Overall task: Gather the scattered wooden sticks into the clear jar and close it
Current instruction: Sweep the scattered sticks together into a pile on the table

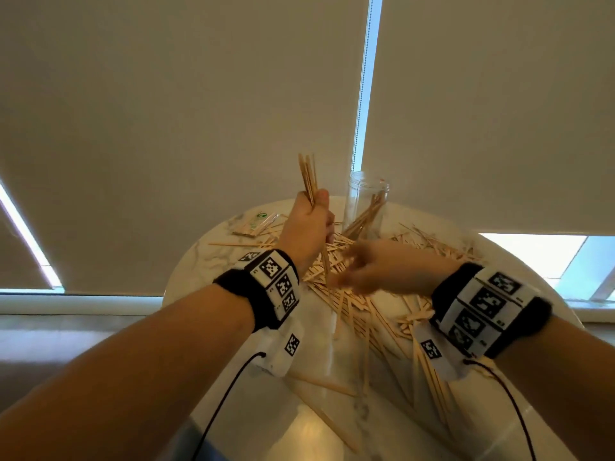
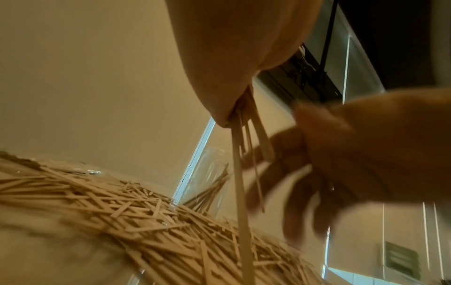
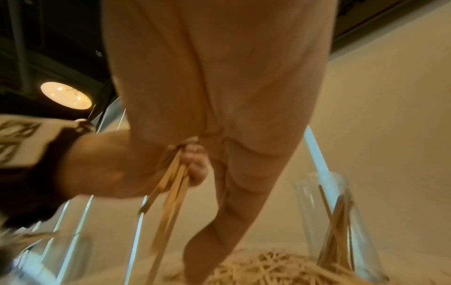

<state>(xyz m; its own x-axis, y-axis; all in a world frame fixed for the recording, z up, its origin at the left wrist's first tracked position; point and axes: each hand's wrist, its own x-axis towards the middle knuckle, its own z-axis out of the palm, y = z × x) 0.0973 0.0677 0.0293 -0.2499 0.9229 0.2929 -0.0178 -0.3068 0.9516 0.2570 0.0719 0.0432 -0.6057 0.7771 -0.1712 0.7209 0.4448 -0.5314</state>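
I have my left hand (image 1: 307, 224) fisted round an upright bundle of sticks (image 1: 308, 176), held vertical so they drop cleanly into the clear jar (image 1: 365, 202) just beyond it. My right hand (image 1: 382, 267), fingers loosely spread, reaches beneath for more strewn over the desk (image 1: 199, 257).

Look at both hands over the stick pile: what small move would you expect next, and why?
Probably the right hand picks another stick off the pile and passes it to the left hand. The left hand grips only a thin upright bundle, the right hand hangs over the pile with fingers spread and blurred, and the clear jar holds just a few sticks.
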